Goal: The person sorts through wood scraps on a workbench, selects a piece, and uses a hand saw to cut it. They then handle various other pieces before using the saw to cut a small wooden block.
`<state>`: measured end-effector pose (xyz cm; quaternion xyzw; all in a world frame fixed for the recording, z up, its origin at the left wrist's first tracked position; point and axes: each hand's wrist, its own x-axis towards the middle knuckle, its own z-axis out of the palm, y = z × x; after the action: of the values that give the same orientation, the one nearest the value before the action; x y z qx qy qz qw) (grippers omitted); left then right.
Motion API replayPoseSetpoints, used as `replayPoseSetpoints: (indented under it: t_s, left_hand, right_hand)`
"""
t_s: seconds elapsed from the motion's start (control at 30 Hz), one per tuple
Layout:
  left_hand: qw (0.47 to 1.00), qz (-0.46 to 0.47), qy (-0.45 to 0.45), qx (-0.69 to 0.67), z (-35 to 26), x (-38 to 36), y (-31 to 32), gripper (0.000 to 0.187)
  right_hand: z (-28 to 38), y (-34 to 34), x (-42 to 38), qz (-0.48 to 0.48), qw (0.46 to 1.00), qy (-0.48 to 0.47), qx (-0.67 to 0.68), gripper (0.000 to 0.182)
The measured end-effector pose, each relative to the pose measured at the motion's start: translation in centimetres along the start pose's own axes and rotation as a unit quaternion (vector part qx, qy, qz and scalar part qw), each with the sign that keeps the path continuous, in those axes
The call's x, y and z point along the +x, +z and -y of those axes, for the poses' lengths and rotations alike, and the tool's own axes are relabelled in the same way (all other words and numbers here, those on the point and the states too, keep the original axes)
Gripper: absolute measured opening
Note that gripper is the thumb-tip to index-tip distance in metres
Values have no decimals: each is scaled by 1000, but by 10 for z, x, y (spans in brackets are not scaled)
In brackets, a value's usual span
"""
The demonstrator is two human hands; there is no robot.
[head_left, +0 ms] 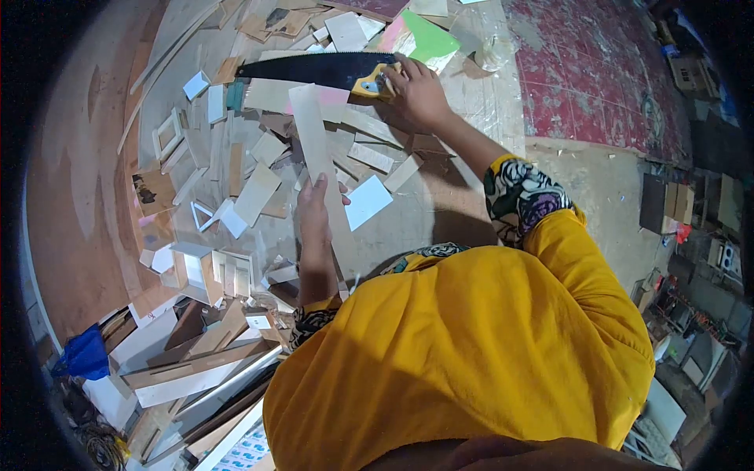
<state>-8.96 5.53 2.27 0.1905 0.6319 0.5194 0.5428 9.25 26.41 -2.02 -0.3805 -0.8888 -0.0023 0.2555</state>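
In the head view, my right hand point(418, 93) is wrapped round the yellow-and-black handle of a hand saw point(314, 69). Its dark blade points left, with the toothed edge facing away from me. My left hand point(314, 210) grips a long, narrow pale wooden strip point(309, 125) about midway, fingers round its edges. The strip's far end reaches up to the lower edge of the saw blade in this view, and its near end runs back toward my body. Beneath the saw lies a pale board point(271, 96) with a pink patch.
Scattered wood offcuts point(255, 192) cover the floor around my left hand, among them a white rectangular piece point(367, 202). A pile of long boards point(188, 377) lies at the lower left. A large brown panel point(86, 173) borders the left side, red flooring point(585, 74) the upper right.
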Motion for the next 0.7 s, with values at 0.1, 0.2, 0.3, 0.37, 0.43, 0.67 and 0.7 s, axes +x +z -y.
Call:
replayPoseSetpoints:
  t_s: [0.1, 0.2, 0.3, 0.37, 0.43, 0.67, 0.7]
  left_hand:
    - [1000, -24, 5, 7, -6, -8, -3, 31]
    - [1000, -26, 1, 0, -5, -13, -6, 32]
    - [1000, -23, 12, -7, -3, -16, -8, 32]
    - [999, -27, 18, -4, -2, -17, -11, 32]
    - [999, -31, 23, -5, -2, -20, -10, 32]
    - [999, -29, 43, -7, -7, -31, -8, 32]
    - [998, -29, 52, -11, -6, -33, -10, 32]
  right_hand:
    - [41, -9, -24, 32, 997, 21, 64, 32]
    - [60, -12, -51, 145, 972, 86, 163, 26]
    - [47, -13, -54, 229, 953, 105, 169, 29]
    - [45, -13, -54, 279, 940, 112, 161, 33]
    - [50, -18, -56, 78, 987, 64, 124, 26]
    - [39, -6, -45, 318, 935, 35, 151, 22]
    - [38, -9, -46, 378, 852, 138, 334, 23]
